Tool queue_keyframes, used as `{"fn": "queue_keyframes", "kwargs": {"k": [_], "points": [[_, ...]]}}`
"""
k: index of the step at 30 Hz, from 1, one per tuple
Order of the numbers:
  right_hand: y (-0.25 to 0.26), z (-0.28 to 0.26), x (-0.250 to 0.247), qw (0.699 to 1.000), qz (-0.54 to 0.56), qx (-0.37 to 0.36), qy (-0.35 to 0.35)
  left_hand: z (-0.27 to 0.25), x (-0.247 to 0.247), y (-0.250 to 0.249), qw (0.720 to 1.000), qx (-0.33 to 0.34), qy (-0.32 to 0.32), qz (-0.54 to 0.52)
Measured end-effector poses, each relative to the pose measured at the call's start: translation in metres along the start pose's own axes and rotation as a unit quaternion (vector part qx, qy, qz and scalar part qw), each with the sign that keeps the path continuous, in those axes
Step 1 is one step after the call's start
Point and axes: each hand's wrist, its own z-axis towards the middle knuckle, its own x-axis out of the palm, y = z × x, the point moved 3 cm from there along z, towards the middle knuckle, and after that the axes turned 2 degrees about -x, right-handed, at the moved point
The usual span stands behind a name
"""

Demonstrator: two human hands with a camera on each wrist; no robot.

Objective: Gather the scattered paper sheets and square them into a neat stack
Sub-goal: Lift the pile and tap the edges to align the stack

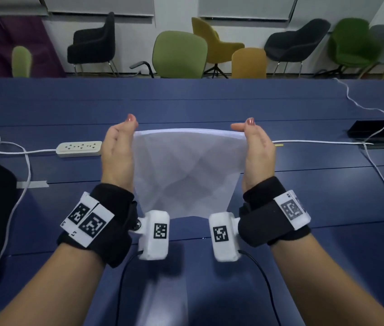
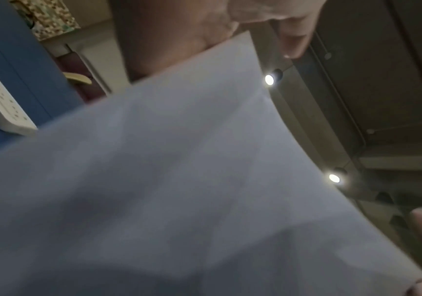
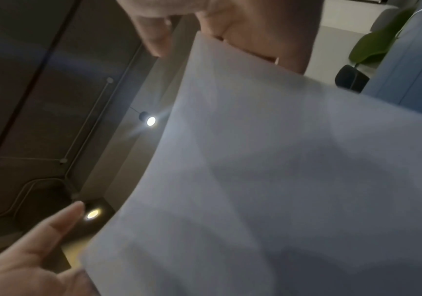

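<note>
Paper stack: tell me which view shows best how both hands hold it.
The head view: the paper stack stands upright between the left hand and right hand, gripped at both side edges above the table. Each wrist view shows only a blurred close sheet surface and a few fingers.

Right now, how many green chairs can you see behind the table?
3. One light green chair back at the far left, one light green chair in the middle, and one dark green chair at the far right. More could be hidden out of view.
</note>
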Motion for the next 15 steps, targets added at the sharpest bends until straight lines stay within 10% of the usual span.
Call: {"fn": "queue_keyframes", "kwargs": {"k": [6, 15], "points": [[-0.062, -0.020, -0.029, 0.973, -0.075, 0.072, 0.205, -0.012, -0.037, 0.061, 0.968, -0.044, 0.203, 0.144], [-0.093, -0.031, -0.028, 0.983, -0.135, 0.040, 0.116, -0.031, -0.039, 0.080, 0.949, 0.079, 0.113, 0.285]]}}
